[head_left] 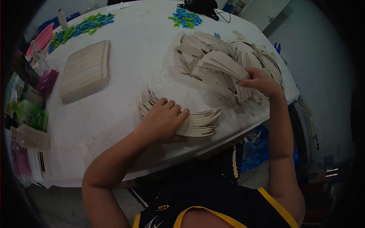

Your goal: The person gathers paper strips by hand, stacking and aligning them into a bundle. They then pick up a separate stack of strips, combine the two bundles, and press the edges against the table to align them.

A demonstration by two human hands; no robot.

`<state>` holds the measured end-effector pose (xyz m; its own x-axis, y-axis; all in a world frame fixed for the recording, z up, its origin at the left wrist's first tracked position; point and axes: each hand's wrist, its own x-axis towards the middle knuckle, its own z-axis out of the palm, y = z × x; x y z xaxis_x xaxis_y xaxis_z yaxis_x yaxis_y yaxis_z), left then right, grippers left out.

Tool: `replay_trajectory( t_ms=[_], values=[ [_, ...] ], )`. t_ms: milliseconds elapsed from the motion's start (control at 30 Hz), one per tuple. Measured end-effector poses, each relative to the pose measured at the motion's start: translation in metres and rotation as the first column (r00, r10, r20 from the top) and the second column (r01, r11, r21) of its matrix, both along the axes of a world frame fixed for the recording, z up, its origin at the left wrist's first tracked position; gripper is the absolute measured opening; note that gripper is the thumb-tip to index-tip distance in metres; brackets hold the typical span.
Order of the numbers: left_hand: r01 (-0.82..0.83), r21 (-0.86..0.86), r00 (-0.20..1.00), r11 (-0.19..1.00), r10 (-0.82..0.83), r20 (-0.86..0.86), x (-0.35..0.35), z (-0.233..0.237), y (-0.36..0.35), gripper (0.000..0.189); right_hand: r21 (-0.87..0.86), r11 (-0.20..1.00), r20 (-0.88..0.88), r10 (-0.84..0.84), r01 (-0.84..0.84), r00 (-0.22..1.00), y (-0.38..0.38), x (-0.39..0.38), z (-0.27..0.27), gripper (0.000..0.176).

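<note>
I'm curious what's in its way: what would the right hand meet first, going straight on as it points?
The loose strips: the right hand seems to be touching some, with more just beyond, though depth is hard to judge.

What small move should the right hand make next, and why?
Perhaps the right hand should draw its pinched, curved, thin beige strips toward the fanned, curved beige stack, since they lie against the jumbled beige pile while the left hand holds that stack.
</note>
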<state>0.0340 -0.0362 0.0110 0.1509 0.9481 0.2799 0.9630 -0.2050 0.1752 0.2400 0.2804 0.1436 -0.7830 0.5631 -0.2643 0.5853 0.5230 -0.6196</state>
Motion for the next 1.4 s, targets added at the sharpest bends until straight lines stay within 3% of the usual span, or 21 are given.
replay_trajectory(
  t_ms=[133, 367, 433, 467, 500, 567, 667, 700, 767, 900, 1100, 1200, 1267, 1300, 1367, 1400],
  values=[
    [0.005, 0.02, 1.0, 1.0, -0.005, 0.005, 0.006, 0.0, -0.002, 0.084, -0.159, 0.986, -0.064, 0.049, -0.059, 0.997, -0.003, 0.028, 0.027, 0.046],
    [-0.011, -0.007, 1.0, 1.0, 0.011, 0.022, 0.019, 0.0, -0.006, 0.087, -0.061, 0.993, -0.248, 0.081, -0.099, 0.965, -0.061, 0.026, 0.034, 0.043],
    [-0.035, 0.0, 0.999, 0.999, 0.035, 0.009, 0.023, 0.001, -0.008, 0.091, 0.08, 0.983, -0.248, 0.181, -0.166, 0.952, -0.083, 0.002, 0.017, 0.036],
    [-0.032, -0.001, 0.999, 0.999, 0.032, 0.007, 0.025, 0.0, -0.009, 0.091, 0.286, 0.936, -0.18, 0.265, -0.207, 0.947, -0.096, -0.012, 0.008, 0.036],
    [-0.055, 0.011, 0.999, 0.998, 0.054, 0.001, 0.027, 0.0, -0.01, 0.092, 0.476, 0.843, -0.094, 0.332, -0.251, 0.939, -0.107, -0.024, -0.004, 0.037],
    [-0.082, 0.023, 0.997, 0.996, 0.082, -0.004, 0.028, -0.001, -0.01, 0.093, 0.653, 0.661, -0.018, 0.501, -0.369, 0.865, -0.11, -0.042, -0.047, 0.04],
    [-0.082, 0.038, 0.996, 0.996, 0.08, 0.041, 0.028, 0.001, -0.012, 0.092, 0.607, 0.658, 0.069, 0.515, -0.446, 0.854, -0.111, -0.05, -0.097, 0.046],
    [-0.082, 0.024, 0.996, 0.996, 0.081, 0.032, 0.028, 0.003, -0.012, 0.092, 0.603, 0.652, 0.071, 0.53, -0.459, 0.845, -0.11, -0.053, -0.098, 0.046],
    [-0.086, 0.002, 0.996, 0.996, 0.086, 0.032, 0.027, 0.004, -0.014, 0.092, 0.458, 0.761, 0.086, 0.475, -0.459, 0.876, -0.106, -0.051, -0.099, 0.047],
    [-0.053, 0.025, 0.997, 0.998, 0.051, 0.053, 0.025, 0.013, -0.013, 0.097, 0.492, 0.704, 0.014, 0.582, -0.512, 0.813, -0.102, -0.048, -0.101, 0.043],
    [-0.095, 0.126, 0.995, 0.987, 0.091, 0.041, 0.016, 0.011, -0.013, 0.109, 0.278, 0.72, 0.048, 0.65, -0.635, 0.758, -0.117, -0.043, -0.098, 0.031],
    [-0.114, 0.068, 0.992, 0.991, 0.11, 0.057, 0.013, 0.001, -0.012, 0.114, 0.324, 0.718, -0.018, 0.656, -0.616, 0.755, -0.123, -0.031, -0.099, 0.043],
    [-0.127, 0.01, 0.991, 0.992, 0.126, 0.055, 0.014, 0.001, -0.011, 0.117, 0.442, 0.722, -0.005, 0.595, -0.532, 0.803, -0.125, -0.016, -0.097, 0.068],
    [-0.156, -0.068, 0.986, 0.985, 0.159, 0.042, 0.016, 0.005, -0.011, 0.117, 0.44, 0.724, -0.005, 0.594, -0.532, 0.804, -0.127, -0.006, -0.098, 0.068],
    [-0.187, -0.147, 0.981, 0.971, 0.193, 0.027, 0.018, 0.009, -0.013, 0.118, 0.509, 0.71, -0.023, 0.576, -0.486, 0.817, -0.131, 0.011, -0.1, 0.098],
    [-0.22, -0.14, 0.973, 0.965, 0.227, 0.033, 0.019, 0.01, -0.013, 0.117, 0.508, 0.712, -0.024, 0.575, -0.485, 0.818, -0.135, 0.013, -0.102, 0.098]
  ],
)
